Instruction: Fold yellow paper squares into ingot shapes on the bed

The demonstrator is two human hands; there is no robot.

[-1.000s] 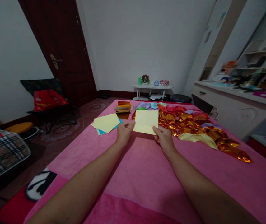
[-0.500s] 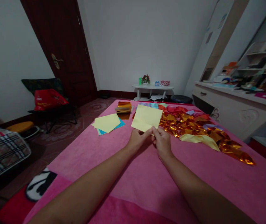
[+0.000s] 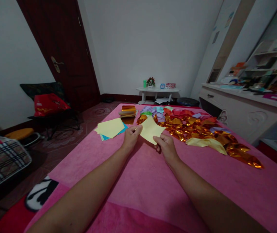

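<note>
Yellow sheet (image 3: 150,130) is raised over the pink cloth (image 3: 148,181), slightly bowed. Left hand (image 3: 131,137) pinches its left corner; right hand (image 3: 167,147) grips its near corner. Paper sheets (image 3: 110,127) lie by the cloth's left edge, foil stack (image 3: 128,113) near its far left corner.

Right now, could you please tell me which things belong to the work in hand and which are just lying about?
Work in hand:
yellow sheet, held by the left hand and right hand
loose yellow and blue sheets, likely
gold stack, likely
crumpled foil pieces, likely

Lying about:
red bag
flower arrangement
green cylinder
</note>
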